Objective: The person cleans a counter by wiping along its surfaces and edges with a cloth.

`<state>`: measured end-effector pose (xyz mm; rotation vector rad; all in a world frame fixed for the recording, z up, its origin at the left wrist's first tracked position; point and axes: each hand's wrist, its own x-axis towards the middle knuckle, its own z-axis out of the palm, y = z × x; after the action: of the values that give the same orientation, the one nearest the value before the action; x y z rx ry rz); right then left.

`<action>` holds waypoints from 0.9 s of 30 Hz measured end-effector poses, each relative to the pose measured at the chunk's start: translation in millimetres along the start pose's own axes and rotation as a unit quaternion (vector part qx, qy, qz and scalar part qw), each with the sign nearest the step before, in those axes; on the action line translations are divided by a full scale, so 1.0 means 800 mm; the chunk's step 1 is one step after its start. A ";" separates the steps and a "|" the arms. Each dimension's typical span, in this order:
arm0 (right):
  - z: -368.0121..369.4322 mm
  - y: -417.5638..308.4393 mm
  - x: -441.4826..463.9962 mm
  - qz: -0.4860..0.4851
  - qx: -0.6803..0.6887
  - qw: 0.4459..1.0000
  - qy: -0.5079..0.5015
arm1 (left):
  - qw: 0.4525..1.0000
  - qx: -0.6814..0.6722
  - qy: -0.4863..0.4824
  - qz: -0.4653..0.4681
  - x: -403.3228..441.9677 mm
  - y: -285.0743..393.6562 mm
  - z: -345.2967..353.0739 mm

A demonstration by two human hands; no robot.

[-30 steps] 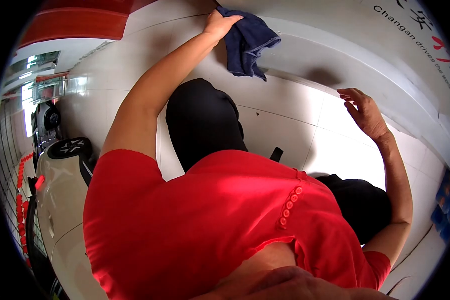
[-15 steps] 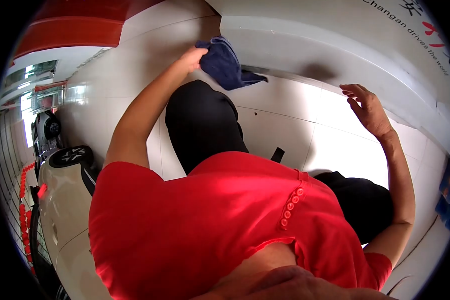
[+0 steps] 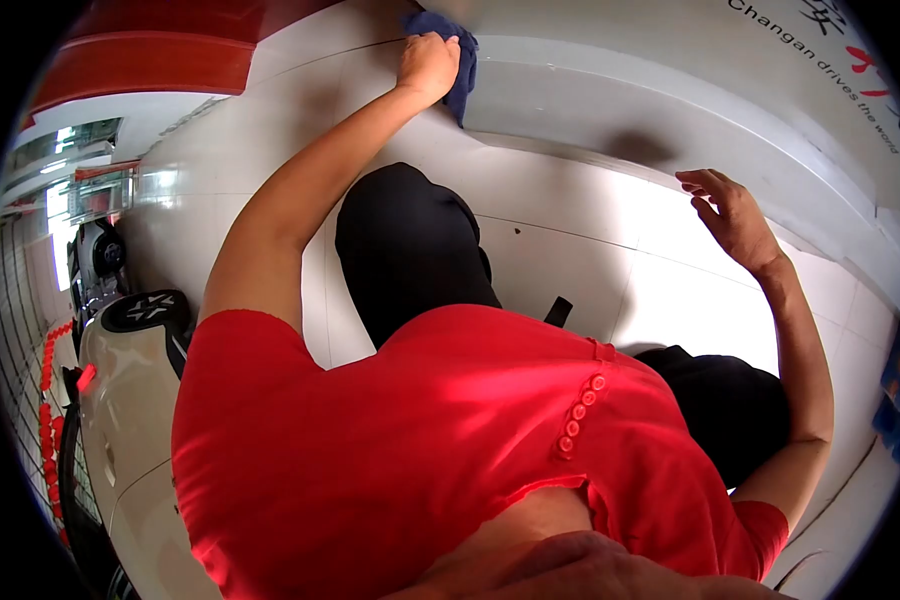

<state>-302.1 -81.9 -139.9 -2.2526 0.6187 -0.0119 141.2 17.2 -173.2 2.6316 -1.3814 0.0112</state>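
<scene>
A dark blue cloth [image 3: 461, 95] is bunched in my left hand [image 3: 431, 68], whose fingers are closed on it. The cloth lies against the left end of a grey-white panel [image 3: 590, 100] that has lettering on it. Part of the cloth is hidden behind the hand. My right hand [image 3: 728, 222] is held in front of the same panel, over the bright floor, with its fingers bent, the thumb apart and nothing in it.
White floor tiles [image 3: 560, 262] lie below the panel, with a small dark speck on them. A red structure [image 3: 150, 62] stands at the upper left. A beige car [image 3: 120, 390] is at the left, blue items [image 3: 895, 415] at the right edge.
My left hand first came down and left with the cloth, then went back up to the panel's left end, and the cloth is more bunched. My right hand has hardly moved.
</scene>
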 end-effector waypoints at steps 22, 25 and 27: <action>-0.004 -0.005 0.001 0.014 -0.019 1.000 -0.007 | 0.922 0.032 0.203 0.327 -0.020 0.064 -0.108; -0.005 -0.008 0.001 0.012 -0.003 1.000 -0.012 | 0.895 0.078 0.248 0.363 -0.011 0.043 -0.076; -0.006 -0.009 0.001 0.017 0.006 1.000 -0.009 | 0.901 0.103 0.226 0.356 -0.017 0.021 -0.059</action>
<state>-299.0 -81.5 -132.2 -2.2285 0.6461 0.0216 123.2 25.9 -125.7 1.8976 -2.1196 0.8353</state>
